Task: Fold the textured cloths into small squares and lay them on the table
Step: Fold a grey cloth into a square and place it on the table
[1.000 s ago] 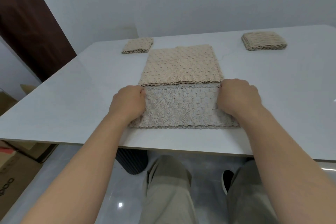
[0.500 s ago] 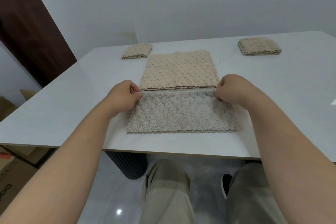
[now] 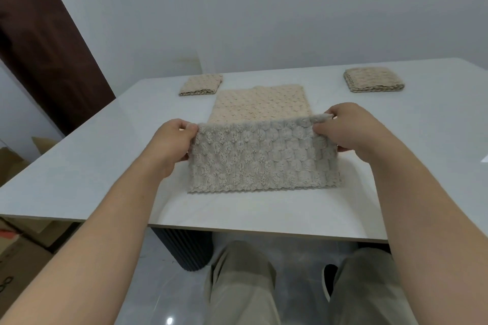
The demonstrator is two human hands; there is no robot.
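Head view. Midway in a fold, to judge by the pose: far edge of the cloth held up off the table, near edge lying flat, close to the near edge of the table. Left hand pinching the far left corner between thumb and curled fingers. Right hand pinching the far right corner the same way. Both grips tight on the pile, nothing else held. Behind the lifted edge, toward the middle of the table, a beige layer lying flat. Cannot tell whether it is part of the same cloth or another one. At the far side of the table, left square and right square, already folded, well apart.

Next move, probably: carry both corners over together at equal height, lay them edge on edge, then press flat. Direction of the fold not sure from here.

Grey face of the cloth: thick, fluffy, in rows of round tufts like scales. Soft and limp, sagging a little between the hands, with a zigzag hem at the near edge. Beige layer: flatter, same scale relief. Squares: thick, many layers showing at wavy sides. Table: smooth, pale, slightly glossy slab, so likely easy for the cloth to slide on.
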